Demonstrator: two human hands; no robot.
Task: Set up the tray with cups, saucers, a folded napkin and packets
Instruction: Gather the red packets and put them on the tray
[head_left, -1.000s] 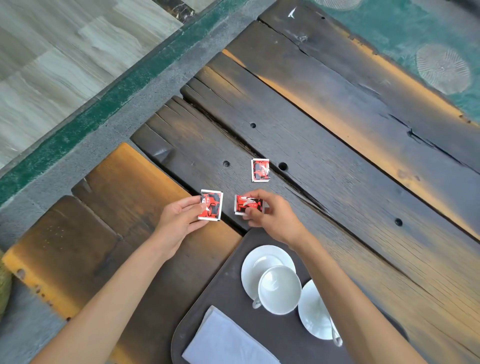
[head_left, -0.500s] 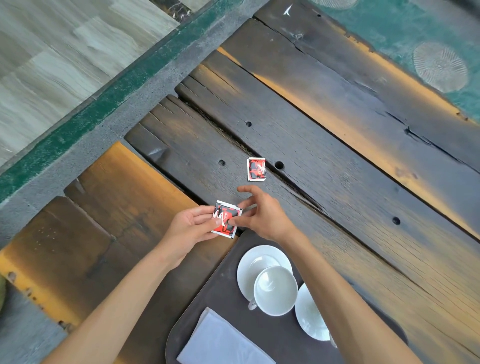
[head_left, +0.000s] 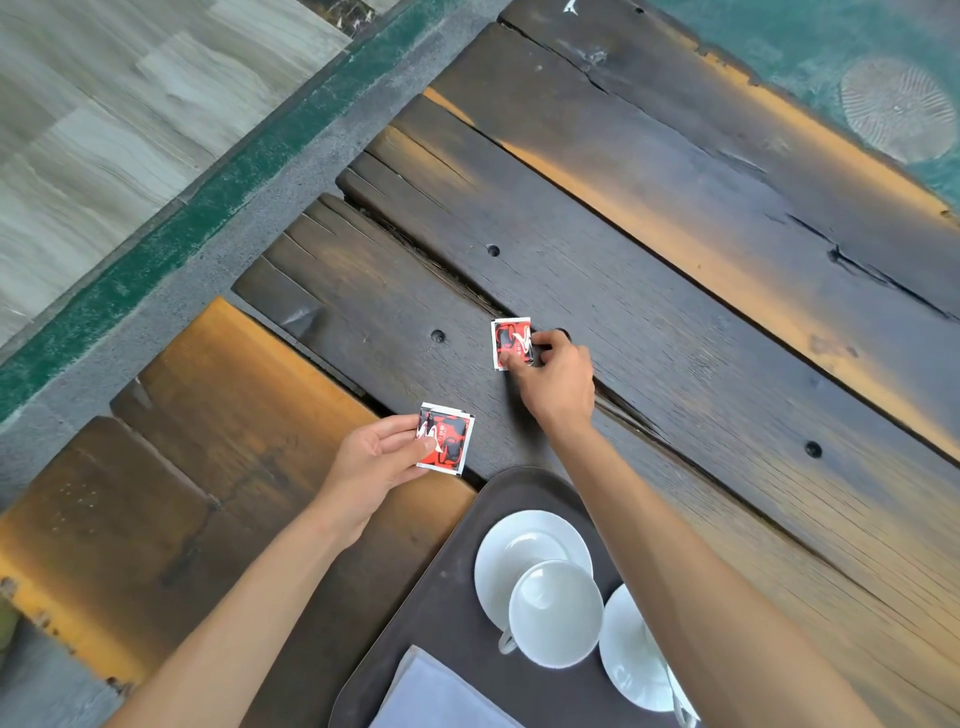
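My left hand (head_left: 376, 462) holds red, black and white packets (head_left: 445, 439) stacked together, just above the dark brown tray's (head_left: 447, 592) far corner. My right hand (head_left: 558, 382) is stretched out over the planks and pinches another red packet (head_left: 510, 343) that lies on the wooden table. On the tray stand a white cup (head_left: 556, 613) on a white saucer (head_left: 514, 551), a second saucer (head_left: 628, 654) with a cup mostly hidden by my right forearm, and a folded white napkin (head_left: 436, 696) at the near edge.
The table is made of dark, cracked planks (head_left: 675, 322) with gaps and bolt holes. Its left edge drops to a grey kerb (head_left: 218, 244) with a green strip. Teal ground (head_left: 831, 47) lies beyond the far right edge.
My right hand passed its packet to the left hand, then reached forward and closed on the far packet. The left hand now holds the packets stacked together.
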